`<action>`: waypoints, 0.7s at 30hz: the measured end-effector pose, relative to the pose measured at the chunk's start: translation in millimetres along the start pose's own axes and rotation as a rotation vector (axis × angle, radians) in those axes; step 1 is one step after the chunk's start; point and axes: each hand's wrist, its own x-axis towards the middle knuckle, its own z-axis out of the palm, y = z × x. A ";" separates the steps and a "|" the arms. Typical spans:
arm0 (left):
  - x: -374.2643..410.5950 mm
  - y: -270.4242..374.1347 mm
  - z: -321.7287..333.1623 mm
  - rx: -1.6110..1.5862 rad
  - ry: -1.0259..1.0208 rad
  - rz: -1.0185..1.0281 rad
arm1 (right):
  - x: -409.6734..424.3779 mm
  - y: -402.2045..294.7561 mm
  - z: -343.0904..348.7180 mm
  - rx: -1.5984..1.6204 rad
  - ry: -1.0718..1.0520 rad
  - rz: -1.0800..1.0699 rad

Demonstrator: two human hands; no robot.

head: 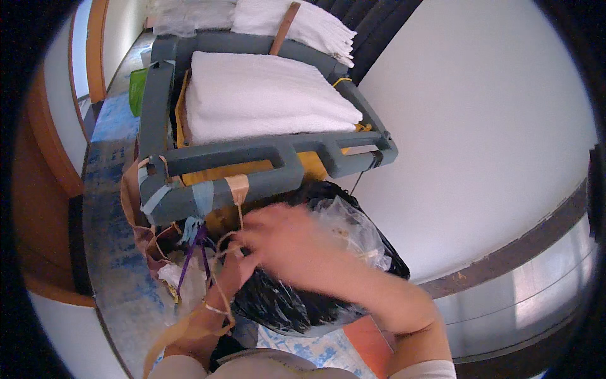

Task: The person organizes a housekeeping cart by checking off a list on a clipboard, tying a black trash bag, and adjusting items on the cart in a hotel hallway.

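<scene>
A tan strip of fabric [236, 185] is wrapped over the front handle bar [279, 166] of a grey plastic housekeeping cart, and a tan cord [240, 214] hangs from it. Below the bar, my right hand [284, 234] is blurred, with its fingertips pinching the cord. Close under it, my left hand [239, 270] has its fingers closed around part of the same cord. Loose tan cord loops down past my left wrist. Behind and below my hands hangs a black plastic bag [279, 303], with a clear plastic bag [352, 232] at its top.
Folded white towels [265, 94] lie on the cart top, with more white towels [303, 23] behind. Purple cord [187, 270] and blue cloth ties [203, 199] hang left of my hands. A white wall [473, 118] stands on the right; a blue-patterned floor [113, 213] runs left.
</scene>
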 end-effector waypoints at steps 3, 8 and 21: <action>0.9 -20.0 -7.6 -0.014 -0.232 -0.099 | -17.6 87.6 4.2 -0.131 0.008 0.244; 17.7 -49.1 -0.1 -0.032 -0.146 -0.016 | -30.7 110.3 29.5 0.098 0.018 0.245; 8.7 -54.5 23.4 0.315 0.439 0.534 | 27.0 4.8 63.9 -0.040 0.268 -0.430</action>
